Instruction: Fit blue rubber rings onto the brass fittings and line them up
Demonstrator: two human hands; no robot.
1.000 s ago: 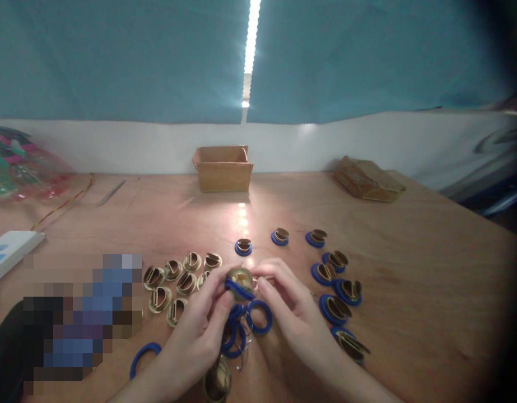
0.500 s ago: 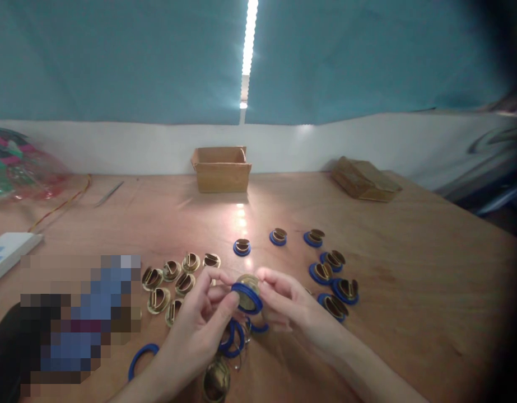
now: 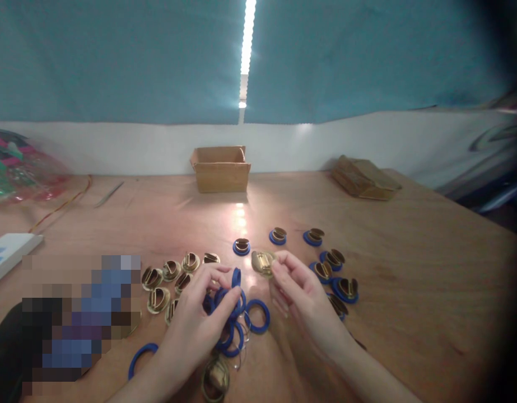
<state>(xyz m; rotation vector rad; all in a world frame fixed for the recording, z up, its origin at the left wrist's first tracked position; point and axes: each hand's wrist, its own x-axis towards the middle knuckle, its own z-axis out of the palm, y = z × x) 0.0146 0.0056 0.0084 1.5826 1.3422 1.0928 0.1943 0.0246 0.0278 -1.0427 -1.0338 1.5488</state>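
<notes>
left hand (image 3: 203, 305): thumb and fingertips nearly closed, seemingly on a blue round ring (image 3: 236, 278)
right hand (image 3: 306, 299): pinched on a round brass-coloured metal piece (image 3: 262, 263), two o'clock from that ring
twelve o'clock: open brown cardboard box (image 3: 222, 178)

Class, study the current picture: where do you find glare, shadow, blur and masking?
Head view: the light strip is blown out to white, with glare on the table; head view: faint shadows spread beside the open cardboard box; head view: the plastic bag looks smeared; head view: coarse blocks mask the lower left.
</notes>
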